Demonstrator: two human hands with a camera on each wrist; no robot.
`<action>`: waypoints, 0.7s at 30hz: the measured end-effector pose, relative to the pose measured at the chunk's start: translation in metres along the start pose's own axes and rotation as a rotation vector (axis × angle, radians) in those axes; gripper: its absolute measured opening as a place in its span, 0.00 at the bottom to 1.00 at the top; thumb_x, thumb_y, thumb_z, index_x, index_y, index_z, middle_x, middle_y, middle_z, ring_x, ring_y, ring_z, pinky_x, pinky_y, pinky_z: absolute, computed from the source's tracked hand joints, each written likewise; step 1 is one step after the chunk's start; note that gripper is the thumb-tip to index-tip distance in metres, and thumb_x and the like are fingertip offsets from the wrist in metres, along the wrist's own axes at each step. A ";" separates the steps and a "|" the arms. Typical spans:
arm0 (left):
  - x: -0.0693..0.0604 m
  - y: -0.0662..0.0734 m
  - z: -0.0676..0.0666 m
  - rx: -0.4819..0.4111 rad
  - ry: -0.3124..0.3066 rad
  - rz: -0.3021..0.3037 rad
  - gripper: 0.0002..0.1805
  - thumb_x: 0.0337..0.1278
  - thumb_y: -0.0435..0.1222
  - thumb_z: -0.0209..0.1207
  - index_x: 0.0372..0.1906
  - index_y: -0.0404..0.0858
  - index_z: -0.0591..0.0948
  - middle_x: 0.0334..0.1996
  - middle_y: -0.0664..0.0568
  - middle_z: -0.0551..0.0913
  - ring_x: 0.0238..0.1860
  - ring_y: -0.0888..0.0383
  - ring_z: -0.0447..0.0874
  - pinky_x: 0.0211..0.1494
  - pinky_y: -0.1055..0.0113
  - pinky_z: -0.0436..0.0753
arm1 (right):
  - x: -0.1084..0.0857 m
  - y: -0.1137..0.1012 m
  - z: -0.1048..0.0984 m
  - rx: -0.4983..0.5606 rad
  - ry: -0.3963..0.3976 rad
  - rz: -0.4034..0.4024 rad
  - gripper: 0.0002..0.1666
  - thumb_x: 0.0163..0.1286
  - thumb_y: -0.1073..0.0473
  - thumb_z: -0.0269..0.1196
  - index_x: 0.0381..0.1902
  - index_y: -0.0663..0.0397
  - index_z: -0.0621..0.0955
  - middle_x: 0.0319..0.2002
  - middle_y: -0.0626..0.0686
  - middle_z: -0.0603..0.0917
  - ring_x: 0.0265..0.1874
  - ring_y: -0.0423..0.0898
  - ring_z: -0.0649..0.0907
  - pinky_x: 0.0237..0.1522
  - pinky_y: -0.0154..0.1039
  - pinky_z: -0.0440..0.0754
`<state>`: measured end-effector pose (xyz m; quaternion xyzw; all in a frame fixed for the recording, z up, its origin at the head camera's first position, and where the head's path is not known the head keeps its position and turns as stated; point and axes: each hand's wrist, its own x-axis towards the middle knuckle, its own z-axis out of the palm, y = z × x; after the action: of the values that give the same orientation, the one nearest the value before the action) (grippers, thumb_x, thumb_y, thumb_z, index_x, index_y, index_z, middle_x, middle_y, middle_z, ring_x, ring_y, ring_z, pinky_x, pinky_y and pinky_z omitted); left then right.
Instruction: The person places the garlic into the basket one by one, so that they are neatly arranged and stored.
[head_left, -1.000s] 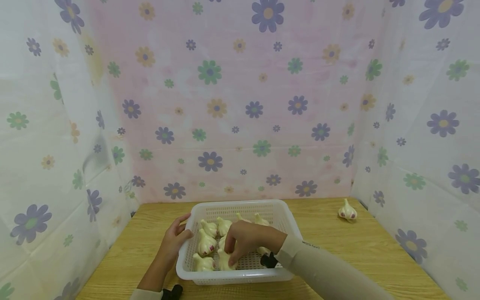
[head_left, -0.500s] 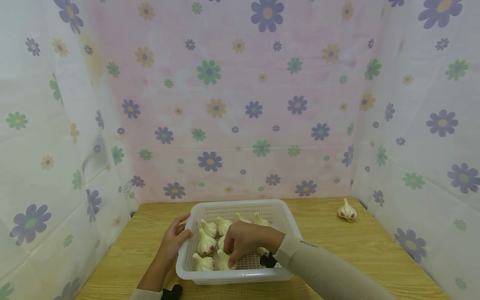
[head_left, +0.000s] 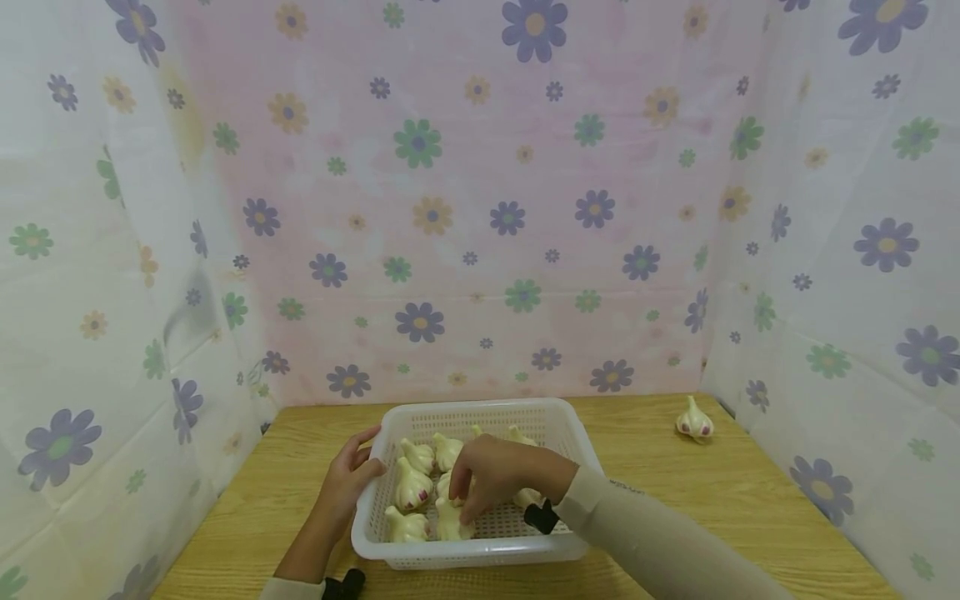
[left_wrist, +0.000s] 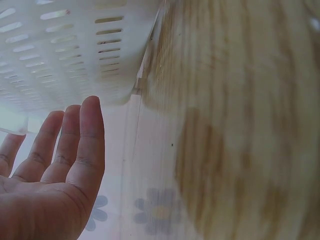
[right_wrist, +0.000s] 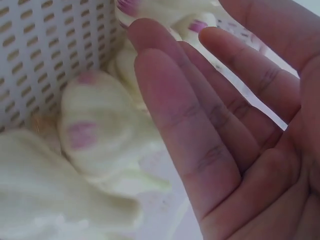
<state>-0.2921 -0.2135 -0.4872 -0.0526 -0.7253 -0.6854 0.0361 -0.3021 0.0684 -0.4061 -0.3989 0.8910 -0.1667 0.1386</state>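
Note:
A white plastic basket stands on the table with several garlic bulbs in it. My left hand holds its left rim, thumb on top; in the left wrist view the fingers lie fairly straight along the outer wall. Inside the basket, my right hand hovers over a front garlic bulb, thumb and fingers parted. Nothing lies between its fingers in the right wrist view, where a purple-marked bulb sits beside them. This hand hides part of the basket's middle and some bulbs.
A lone garlic bulb sits at the back right of the wood-grain table. Flower-printed sheets enclose the back and both sides. The right forearm crosses the basket's front right corner.
My right thumb and fingers have come off the front garlic bulb, and that hand has risen slightly. The bulb stays upright in place. The left hand has not moved.

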 end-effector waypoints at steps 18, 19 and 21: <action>0.002 -0.002 -0.001 0.004 -0.006 0.003 0.35 0.63 0.30 0.59 0.75 0.49 0.68 0.66 0.34 0.77 0.52 0.44 0.85 0.48 0.53 0.89 | -0.041 0.034 -0.046 0.145 0.102 -0.055 0.15 0.60 0.52 0.77 0.46 0.45 0.91 0.47 0.48 0.91 0.39 0.39 0.88 0.41 0.32 0.87; 0.002 -0.002 -0.001 0.004 -0.006 0.002 0.35 0.63 0.30 0.59 0.75 0.49 0.68 0.66 0.34 0.77 0.52 0.44 0.85 0.48 0.52 0.89 | -0.044 0.037 -0.048 0.157 0.109 -0.046 0.15 0.61 0.52 0.77 0.45 0.45 0.91 0.48 0.49 0.91 0.38 0.39 0.89 0.40 0.32 0.87; 0.002 -0.003 -0.001 0.002 -0.007 -0.001 0.36 0.63 0.31 0.58 0.75 0.49 0.67 0.66 0.34 0.77 0.52 0.44 0.85 0.48 0.52 0.89 | -0.051 0.043 -0.052 0.173 0.123 -0.027 0.14 0.61 0.52 0.77 0.46 0.42 0.91 0.49 0.51 0.90 0.37 0.40 0.89 0.40 0.33 0.87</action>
<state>-0.2949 -0.2147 -0.4897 -0.0546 -0.7260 -0.6847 0.0330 -0.3180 0.1434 -0.3706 -0.3864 0.8747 -0.2688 0.1152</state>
